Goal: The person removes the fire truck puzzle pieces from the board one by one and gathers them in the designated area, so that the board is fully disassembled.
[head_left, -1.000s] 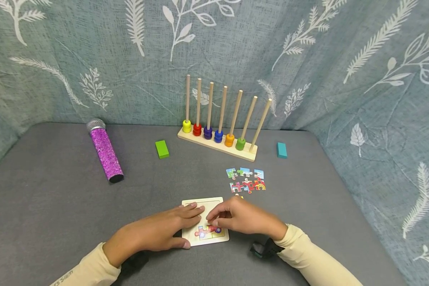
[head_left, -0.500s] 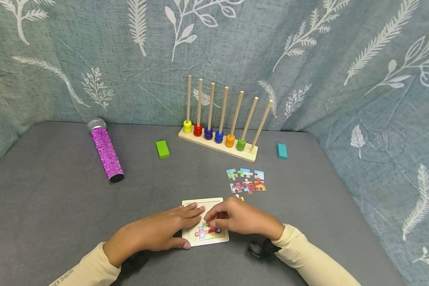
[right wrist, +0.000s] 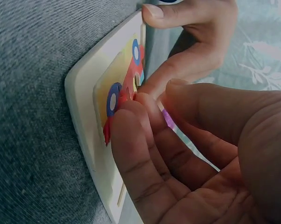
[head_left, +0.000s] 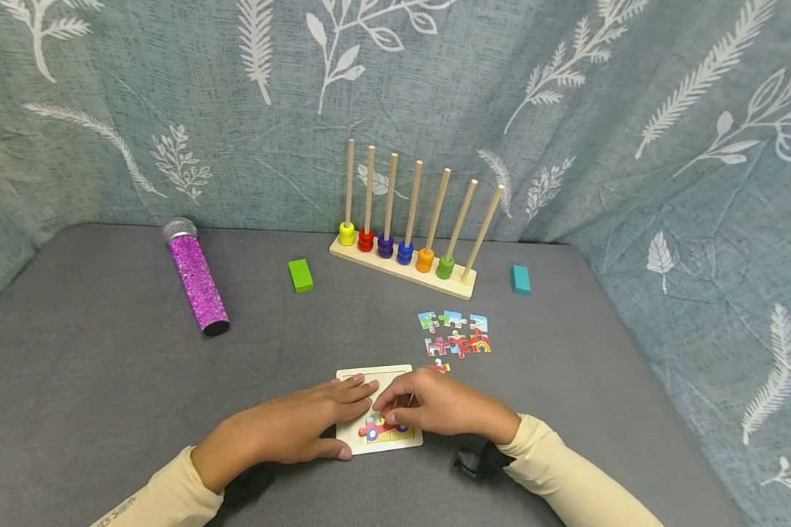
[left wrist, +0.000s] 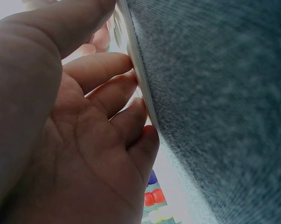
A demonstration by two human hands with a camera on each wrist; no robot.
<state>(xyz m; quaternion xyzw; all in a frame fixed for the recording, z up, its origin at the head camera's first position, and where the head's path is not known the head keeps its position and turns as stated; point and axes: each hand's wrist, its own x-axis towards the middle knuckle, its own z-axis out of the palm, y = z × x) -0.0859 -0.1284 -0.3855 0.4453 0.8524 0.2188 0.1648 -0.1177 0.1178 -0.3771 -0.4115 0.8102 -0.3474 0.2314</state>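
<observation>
A pale wooden puzzle board (head_left: 390, 371) lies on the table in front of the person. Joined red pieces with blue wheels (head_left: 373, 432) sit in its near part. Flat on the board's left side rests the left hand (head_left: 316, 417), fingers extended and thumb at the near corner. The right hand (head_left: 438, 401) is over the board's right half. In the right wrist view, its bent fingertips (right wrist: 129, 116) press against the red pieces, while the thumb stands apart from them. These fingers hide part of the pieces. The left wrist view shows the left palm (left wrist: 89, 140) beside the board's edge.
Several loose puzzle pieces (head_left: 457, 344) lie beyond the right hand. Farther back stands a peg rack (head_left: 402, 271) with coloured beads. A green block (head_left: 300, 275), a teal block (head_left: 521, 279) and a purple glittery microphone (head_left: 199, 282) lie around it.
The right hand has shifted slightly left, its fingers still at the pieces. One yellow-and-red loose piece beyond it shows more fully. The left hand stays put.
</observation>
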